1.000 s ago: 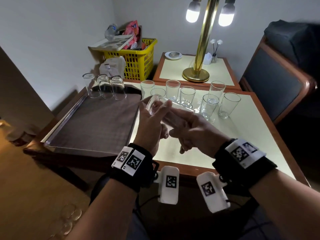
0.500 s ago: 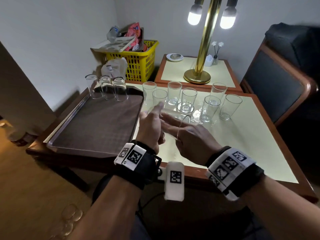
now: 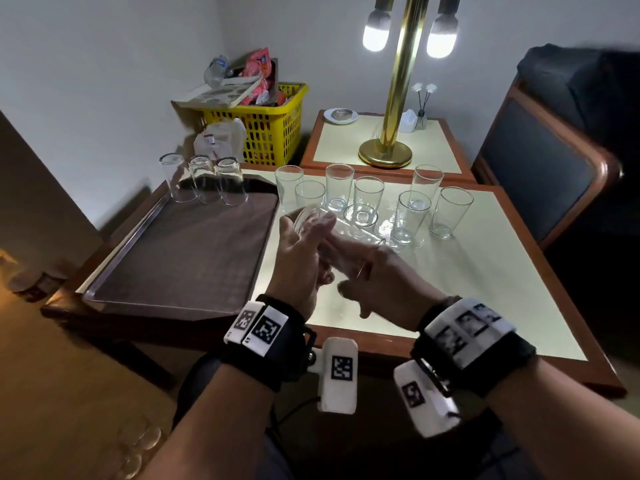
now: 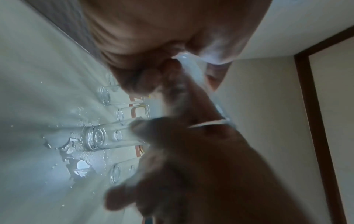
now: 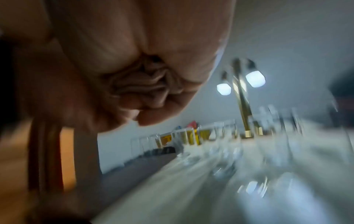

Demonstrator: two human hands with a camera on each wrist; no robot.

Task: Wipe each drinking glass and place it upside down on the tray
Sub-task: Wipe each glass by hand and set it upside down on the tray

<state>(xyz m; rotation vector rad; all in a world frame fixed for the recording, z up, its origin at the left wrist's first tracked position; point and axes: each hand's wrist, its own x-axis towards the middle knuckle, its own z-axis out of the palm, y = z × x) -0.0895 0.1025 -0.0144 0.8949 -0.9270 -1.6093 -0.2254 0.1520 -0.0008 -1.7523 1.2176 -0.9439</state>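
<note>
A clear drinking glass [image 3: 311, 220] lies on its side in the air over the table, between my two hands. My left hand [image 3: 308, 237] grips its base end, thumb and fingers curled round it. The fingers of my right hand [image 3: 343, 249] lie stretched along the glass's side, and no cloth shows. The left wrist view shows the glass [image 4: 193, 71] in my palm with the right hand's fingers [image 4: 191, 106] against it. Three glasses [image 3: 204, 181] stand upside down at the far left of the dark tray [image 3: 173, 271]. Several upright glasses [image 3: 369, 194] stand on the table behind my hands.
Water is spilled on the cream table top [image 4: 72, 151] round the upright glasses. A brass lamp [image 3: 384, 154] stands on the side table behind, a yellow basket [image 3: 273, 129] in the corner, and a wooden armchair [image 3: 540, 168] to the right. The right wrist view is blurred.
My left hand has kept hold of the glass. My right hand went from wrapping it to sliding straight fingers along it, and the wrist has turned.
</note>
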